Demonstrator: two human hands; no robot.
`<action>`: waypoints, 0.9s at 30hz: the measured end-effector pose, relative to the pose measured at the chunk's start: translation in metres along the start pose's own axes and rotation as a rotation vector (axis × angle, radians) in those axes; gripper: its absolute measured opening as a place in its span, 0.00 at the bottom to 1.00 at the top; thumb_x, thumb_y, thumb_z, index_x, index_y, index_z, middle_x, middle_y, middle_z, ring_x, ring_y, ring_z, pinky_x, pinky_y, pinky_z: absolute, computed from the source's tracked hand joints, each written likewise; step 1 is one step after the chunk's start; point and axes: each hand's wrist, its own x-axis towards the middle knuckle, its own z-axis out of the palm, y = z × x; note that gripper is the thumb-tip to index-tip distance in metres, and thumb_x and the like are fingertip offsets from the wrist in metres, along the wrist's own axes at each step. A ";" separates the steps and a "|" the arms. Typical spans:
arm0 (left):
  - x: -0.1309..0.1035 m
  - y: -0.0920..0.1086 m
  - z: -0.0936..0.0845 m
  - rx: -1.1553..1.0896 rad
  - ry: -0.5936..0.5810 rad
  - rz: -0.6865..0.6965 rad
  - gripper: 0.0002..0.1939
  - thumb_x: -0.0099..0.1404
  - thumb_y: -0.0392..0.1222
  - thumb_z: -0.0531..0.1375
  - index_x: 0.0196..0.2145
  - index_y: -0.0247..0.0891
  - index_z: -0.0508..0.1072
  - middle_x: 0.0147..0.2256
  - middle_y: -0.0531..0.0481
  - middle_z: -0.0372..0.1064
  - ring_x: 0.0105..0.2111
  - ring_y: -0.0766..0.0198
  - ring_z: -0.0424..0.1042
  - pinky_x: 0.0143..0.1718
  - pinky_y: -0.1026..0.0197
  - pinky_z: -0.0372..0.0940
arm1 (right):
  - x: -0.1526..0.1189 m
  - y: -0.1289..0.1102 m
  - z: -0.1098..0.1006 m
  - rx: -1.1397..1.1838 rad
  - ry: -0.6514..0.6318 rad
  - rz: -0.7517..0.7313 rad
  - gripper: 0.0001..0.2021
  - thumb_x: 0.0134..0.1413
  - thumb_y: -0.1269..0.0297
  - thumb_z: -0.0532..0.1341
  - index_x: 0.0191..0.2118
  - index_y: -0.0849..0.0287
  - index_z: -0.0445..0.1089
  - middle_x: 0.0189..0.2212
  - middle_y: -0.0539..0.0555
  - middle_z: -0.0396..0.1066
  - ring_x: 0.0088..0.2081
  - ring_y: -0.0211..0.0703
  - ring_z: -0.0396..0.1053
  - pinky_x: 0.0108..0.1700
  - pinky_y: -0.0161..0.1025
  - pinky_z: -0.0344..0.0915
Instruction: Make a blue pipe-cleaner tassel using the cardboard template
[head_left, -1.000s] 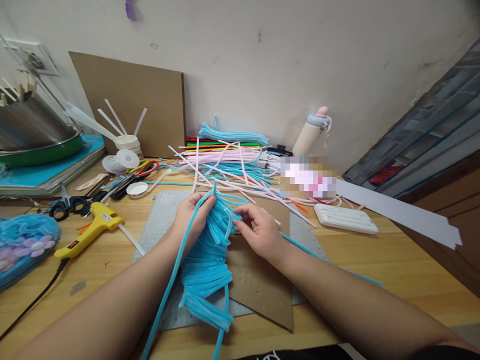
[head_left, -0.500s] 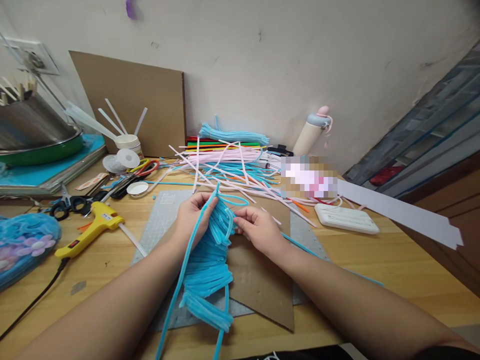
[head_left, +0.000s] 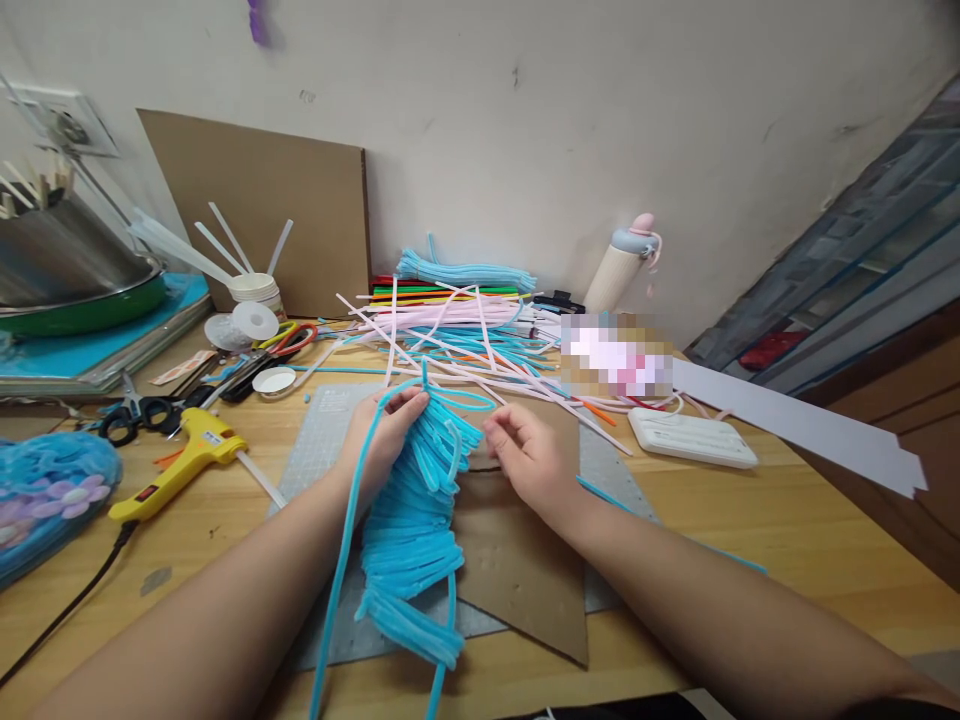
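In my left hand (head_left: 386, 425) is the top of a long piece made of bright blue pipe cleaners (head_left: 412, 545), bent into many tightly packed folds. Thumb and fingers pinch it near a short upright tip. A loose blue strand (head_left: 349, 530) arches over this hand and hangs down toward me. To the right, my right hand (head_left: 529, 460) is closed, its fingertips together just beside the ends of the upper folds. Whether anything thin lies between those fingertips I cannot make out. A narrow blue loop (head_left: 469, 400) sticks out above the folds toward this hand.
Beneath the work lie a cardboard piece (head_left: 525, 570) and a grey cutting mat (head_left: 319, 430). A yellow glue gun (head_left: 184, 460) and black scissors (head_left: 139, 415) are at left. Pink pipe cleaners (head_left: 450, 315) are heaped behind. A white power strip (head_left: 694, 437) and bottle (head_left: 611, 270) stand right.
My right hand has drawn slightly right, away from the folds. The upper folds now fan out more to the right, and the loose strand bends over my left hand.
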 end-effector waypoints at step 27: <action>-0.009 0.012 0.010 -0.023 -0.084 -0.067 0.17 0.45 0.49 0.68 0.24 0.34 0.70 0.17 0.57 0.64 0.15 0.73 0.59 0.19 0.69 0.56 | -0.007 -0.007 -0.004 -0.147 0.061 -0.261 0.06 0.56 0.64 0.57 0.31 0.59 0.68 0.24 0.52 0.70 0.27 0.38 0.69 0.33 0.36 0.65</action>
